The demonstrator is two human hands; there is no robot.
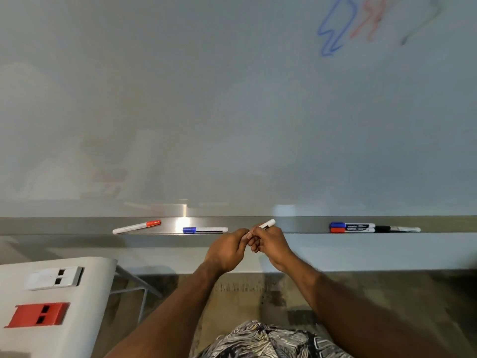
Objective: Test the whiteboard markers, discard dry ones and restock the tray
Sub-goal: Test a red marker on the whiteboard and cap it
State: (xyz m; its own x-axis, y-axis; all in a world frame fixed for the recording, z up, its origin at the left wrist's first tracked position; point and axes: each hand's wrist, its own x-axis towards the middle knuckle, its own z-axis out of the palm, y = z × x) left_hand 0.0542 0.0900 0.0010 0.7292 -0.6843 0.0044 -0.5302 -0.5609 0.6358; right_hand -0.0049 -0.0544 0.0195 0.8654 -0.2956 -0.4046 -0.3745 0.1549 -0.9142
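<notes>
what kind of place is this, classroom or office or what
Probably a classroom or meeting room: a large whiteboard with marker scribbles, a metal tray under it holding markers, and the left hand and right hand holding a white marker.

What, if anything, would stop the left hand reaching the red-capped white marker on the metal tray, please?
Likely yes: the red-capped white marker lies uncovered on the metal tray left of the left hand, though its grip is on a plain white marker.
</notes>
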